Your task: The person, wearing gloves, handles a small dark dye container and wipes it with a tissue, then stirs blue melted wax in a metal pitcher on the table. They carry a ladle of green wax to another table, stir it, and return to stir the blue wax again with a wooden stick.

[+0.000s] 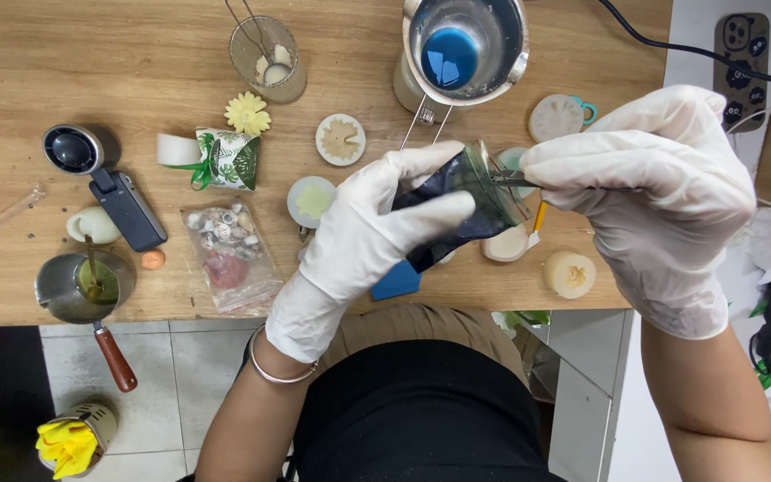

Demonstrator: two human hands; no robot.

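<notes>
Gloved left hand [363,236] wrapped around a tilted glass jar [484,192] above the wooden surface [64,71], gloved right hand [649,192] pinching a thin metal tool [510,178] at the jar's mouth, metal pot [466,45] of blue liquid behind

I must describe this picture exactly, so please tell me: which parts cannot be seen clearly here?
All in the head view:
- Glass jar: the left hand covers its base and side.
- Metal tool: its handle is hidden in the right hand; its tip is unclear behind glass.
- Small pan: its contents are too dark to identify.
- Bag of shells: the pieces are too small to tell apart.
</notes>
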